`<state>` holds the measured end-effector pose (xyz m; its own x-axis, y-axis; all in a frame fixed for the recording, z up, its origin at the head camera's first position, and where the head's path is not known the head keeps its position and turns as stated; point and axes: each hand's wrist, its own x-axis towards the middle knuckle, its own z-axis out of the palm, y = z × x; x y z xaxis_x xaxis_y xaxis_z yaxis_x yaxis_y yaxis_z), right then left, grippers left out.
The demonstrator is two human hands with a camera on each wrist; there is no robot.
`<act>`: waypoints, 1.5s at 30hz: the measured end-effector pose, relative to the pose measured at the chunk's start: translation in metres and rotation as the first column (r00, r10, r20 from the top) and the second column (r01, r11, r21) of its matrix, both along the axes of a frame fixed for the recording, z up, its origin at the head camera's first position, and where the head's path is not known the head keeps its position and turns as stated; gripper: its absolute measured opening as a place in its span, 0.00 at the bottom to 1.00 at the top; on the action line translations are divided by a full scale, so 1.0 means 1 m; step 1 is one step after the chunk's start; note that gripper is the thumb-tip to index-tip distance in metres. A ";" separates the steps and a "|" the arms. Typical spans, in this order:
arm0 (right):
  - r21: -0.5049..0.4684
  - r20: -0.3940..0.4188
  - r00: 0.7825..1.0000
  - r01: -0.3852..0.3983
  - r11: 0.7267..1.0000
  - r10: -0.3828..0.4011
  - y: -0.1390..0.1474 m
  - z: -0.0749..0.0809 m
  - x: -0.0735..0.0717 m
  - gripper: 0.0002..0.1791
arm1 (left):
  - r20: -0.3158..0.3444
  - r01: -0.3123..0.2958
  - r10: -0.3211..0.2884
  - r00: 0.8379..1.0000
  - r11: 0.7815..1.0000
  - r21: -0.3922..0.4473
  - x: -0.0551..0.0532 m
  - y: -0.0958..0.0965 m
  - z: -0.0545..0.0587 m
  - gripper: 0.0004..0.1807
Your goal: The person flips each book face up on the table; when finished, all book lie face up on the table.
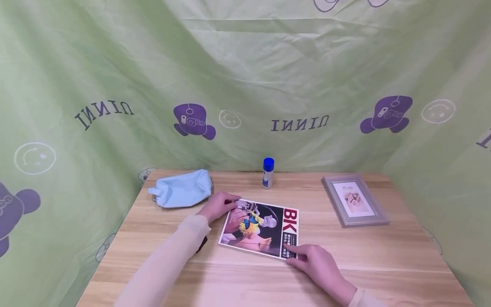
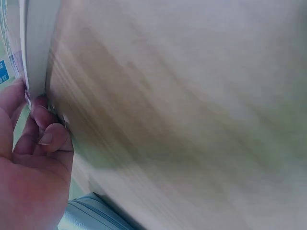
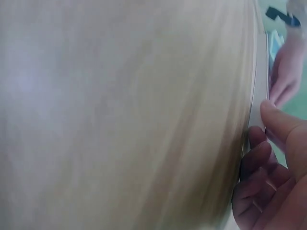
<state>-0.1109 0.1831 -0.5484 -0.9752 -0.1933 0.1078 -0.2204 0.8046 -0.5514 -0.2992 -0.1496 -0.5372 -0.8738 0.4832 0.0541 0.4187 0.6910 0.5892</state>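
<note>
A magazine (image 1: 251, 221) with a colourful picture cover and large red "BK" letters lies slightly turned at the middle of the wooden table. At its far left corner, my left hand (image 1: 218, 206) pinches the edge. My right hand (image 1: 320, 266) grips the near right corner, thumb and fingers on either side. In the left wrist view, the white page block (image 2: 39, 43) runs down to the curled fingertips (image 2: 53, 136). The right wrist view has the thumb (image 3: 280, 122) over the magazine's edge (image 3: 259, 81), with the other fingers curled below.
Left of the magazine lies a light blue zip pouch (image 1: 184, 189). A white bottle with a blue cap (image 1: 268, 172) stands upright towards the back. A grey picture frame (image 1: 354, 200) lies flat at the right. Green printed cloth (image 1: 245, 85) hangs behind and beside the table (image 1: 230, 281).
</note>
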 end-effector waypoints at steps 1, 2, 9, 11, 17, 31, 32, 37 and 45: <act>-0.012 0.021 1.000 0.015 1.000 -0.015 0.002 0.001 -0.002 0.22 | -0.006 -0.003 0.003 1.000 1.000 0.011 0.001 -0.002 -0.001 0.18; -0.020 0.038 0.999 0.031 0.999 -0.030 0.005 0.001 -0.005 0.22 | -0.011 -0.003 0.003 1.000 1.000 0.021 0.001 -0.004 -0.002 0.18; -0.065 0.098 0.992 0.088 0.994 -0.081 0.021 0.006 -0.023 0.23 | -0.016 -0.021 0.021 1.000 0.999 0.025 0.009 -0.014 -0.004 0.19; -0.067 0.119 0.989 0.097 0.993 -0.089 0.025 0.006 -0.028 0.24 | -0.026 -0.014 0.015 1.000 1.000 0.021 0.011 -0.016 -0.005 0.19; -0.074 0.103 0.993 0.068 0.995 -0.060 0.036 0.005 -0.044 0.25 | -0.067 0.002 -0.003 0.998 1.000 -0.015 0.020 -0.021 -0.005 0.19; -0.120 0.089 0.989 -0.111 0.987 0.122 0.054 0.008 -0.086 0.24 | -0.117 0.035 -0.041 0.992 0.998 -0.056 0.049 -0.025 -0.006 0.21; -0.124 0.103 0.987 -0.112 0.986 0.125 0.055 0.008 -0.089 0.24 | -0.116 0.035 -0.041 0.992 0.998 -0.053 0.050 -0.024 -0.006 0.21; -0.130 0.161 0.980 -0.097 0.987 0.118 0.055 0.012 -0.100 0.25 | -0.128 0.027 -0.034 0.991 0.998 -0.060 0.057 -0.024 -0.005 0.20; -0.140 0.189 0.975 -0.090 0.986 0.116 0.051 0.014 -0.108 0.25 | -0.104 -0.024 0.017 0.994 0.997 -0.068 0.070 -0.023 -0.007 0.21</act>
